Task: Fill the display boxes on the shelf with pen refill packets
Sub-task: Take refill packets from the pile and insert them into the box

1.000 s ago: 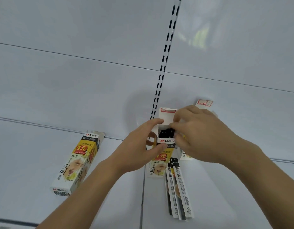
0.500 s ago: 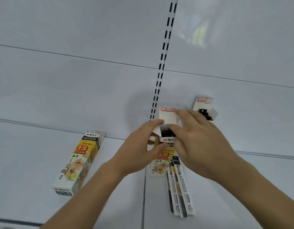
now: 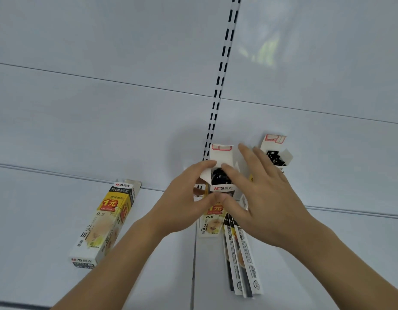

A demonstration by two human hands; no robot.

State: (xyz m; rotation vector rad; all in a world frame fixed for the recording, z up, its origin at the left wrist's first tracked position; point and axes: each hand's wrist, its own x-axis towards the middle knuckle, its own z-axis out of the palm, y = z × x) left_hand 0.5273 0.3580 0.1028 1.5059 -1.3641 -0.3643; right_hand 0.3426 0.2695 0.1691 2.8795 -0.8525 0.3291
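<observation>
A white and yellow display box (image 3: 212,222) stands on the white shelf (image 3: 48,220) with its top flap (image 3: 221,153) raised and dark refill ends showing inside. My left hand (image 3: 182,204) grips the box's left side, thumb on its front. My right hand (image 3: 263,202) holds the box from the right, forefinger on the opening and thumb on the front. A second open display box (image 3: 275,151) stands behind my right hand. Several pen refill packets (image 3: 242,260) lie flat on the shelf in front of the box.
A closed refill box (image 3: 104,222) lies flat on the shelf at the left. A slotted upright rail (image 3: 222,68) runs up the white back panel. The shelf's front edge shows at the bottom left.
My right hand has slid down and to the right, uncovering the box's raised flap and the second box behind it. My left hand keeps its grip.
</observation>
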